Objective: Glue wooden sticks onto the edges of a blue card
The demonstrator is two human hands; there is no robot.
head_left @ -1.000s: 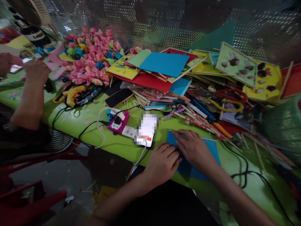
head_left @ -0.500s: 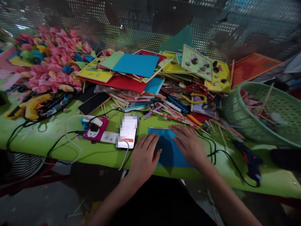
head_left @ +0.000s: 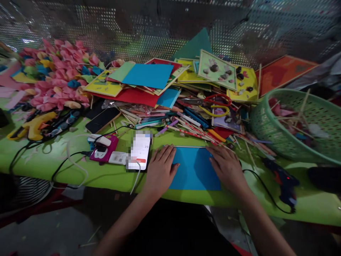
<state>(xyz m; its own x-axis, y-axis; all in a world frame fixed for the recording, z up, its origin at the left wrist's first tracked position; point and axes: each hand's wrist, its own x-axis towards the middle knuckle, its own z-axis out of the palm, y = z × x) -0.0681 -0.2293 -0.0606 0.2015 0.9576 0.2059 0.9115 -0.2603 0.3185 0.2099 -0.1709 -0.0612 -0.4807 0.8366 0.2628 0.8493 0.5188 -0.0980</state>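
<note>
A blue sheet of paper [head_left: 194,168] lies flat at the front edge of the green table [head_left: 106,174]. My left hand [head_left: 160,168] rests flat on its left edge, fingers stretched out. On the sheet's right edge my right hand [head_left: 227,167] also lies flat, fingers extended. Neither hand grips anything. A lit phone [head_left: 140,153] with a cable lies just left of my left hand.
A green basket [head_left: 290,124] of scraps stands at the right, a dark glue gun [head_left: 283,181] in front of it. Coloured paper sheets [head_left: 149,76], sticks and scissors [head_left: 217,105] crowd the middle. Pink paper flowers [head_left: 55,76], a yellow glue gun [head_left: 33,124] and a magenta charger [head_left: 102,151] lie left.
The view has swung right, bringing the basket in and losing the other person at left. My hands have spread apart from the sheet's middle to its two side edges.
</note>
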